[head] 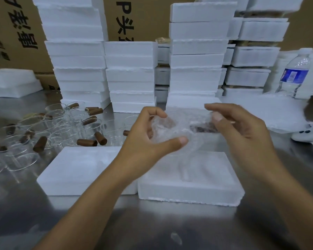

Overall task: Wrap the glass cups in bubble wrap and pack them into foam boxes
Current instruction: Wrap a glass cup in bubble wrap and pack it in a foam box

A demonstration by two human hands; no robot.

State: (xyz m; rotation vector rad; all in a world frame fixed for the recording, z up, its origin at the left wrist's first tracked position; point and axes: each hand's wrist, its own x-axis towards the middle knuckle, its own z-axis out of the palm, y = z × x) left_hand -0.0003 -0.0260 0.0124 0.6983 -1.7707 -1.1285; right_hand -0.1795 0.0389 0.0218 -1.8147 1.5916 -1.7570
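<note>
Now, left hand (148, 134): fingers and thumb are curled round the left end of the bubble wrap (175, 129), clamped on it and holding it in the air.
Right hand (242, 130): thumb and fingertips pinch the right edge of the same wrap; motion blur makes the exact hold hard to read.
Between the hands: the wrap is bunched into a bundle. A dark brown patch shows through it close to the right hand, probably the handle of a glass cup (203, 128) inside; the glass itself cannot be made out.
Just below the hands: an open foam box (188, 194) sits on the bench (152, 224), hollow side up.
Under the left forearm: a flat foam piece (74, 170) lies on the bench, touching the open box on its left side.
Left of the left hand: loose cups (61, 127) of clear glass with brown handles crowd the bench, some upright, some tipped over.
Beyond both hands: stacked foam boxes (130, 76) rise in several columns, with cardboard cartons (145, 18) behind them.
Beyond and right of the right hand: a water bottle (294, 73) with a blue label stands upright.
Far left of the left hand: a low foam pile (13, 83).
</note>
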